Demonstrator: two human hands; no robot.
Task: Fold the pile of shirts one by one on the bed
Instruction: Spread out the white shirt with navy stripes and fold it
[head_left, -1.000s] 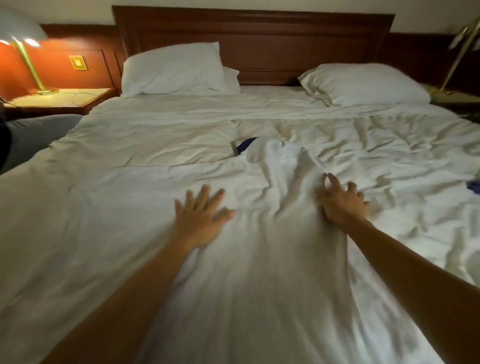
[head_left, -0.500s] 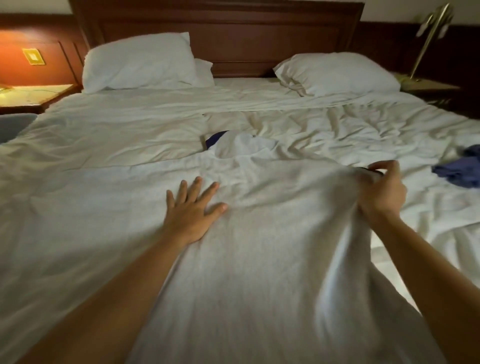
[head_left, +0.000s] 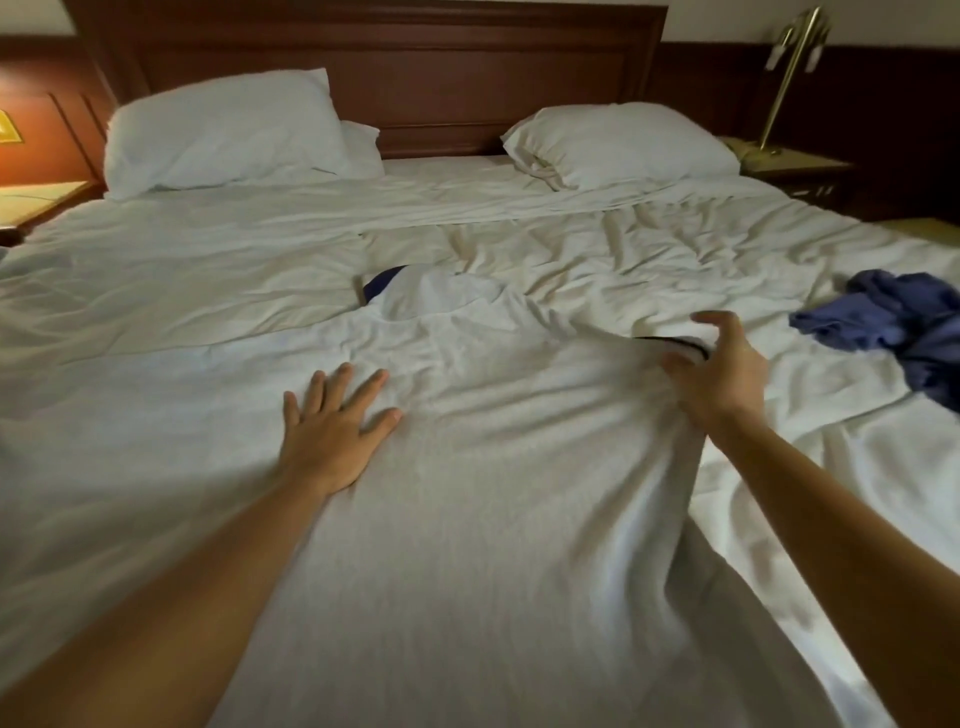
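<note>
At the far left, a white pillow (head_left: 223, 130) was set against the headboard (head_left: 415, 78). The left hand (head_left: 332, 421) was laid flat on the white shirt (head_left: 467, 519), its fingers spread and pressed on the cloth. The shirt was stretched out in the middle of the bed (head_left: 182, 270), collar toward the headboard. Its right edge was gathered and gripped by the right hand (head_left: 722, 369) — the fingers were curled round the bunched cloth. Further right, a crumpled blue garment (head_left: 893, 322) was seen on the bed — apart from the shirt.

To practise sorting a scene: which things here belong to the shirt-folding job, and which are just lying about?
Job: white shirt, blue garment, bed, left hand, right hand.
Lying about: left pillow, right pillow, lamp, bedside table.
</note>
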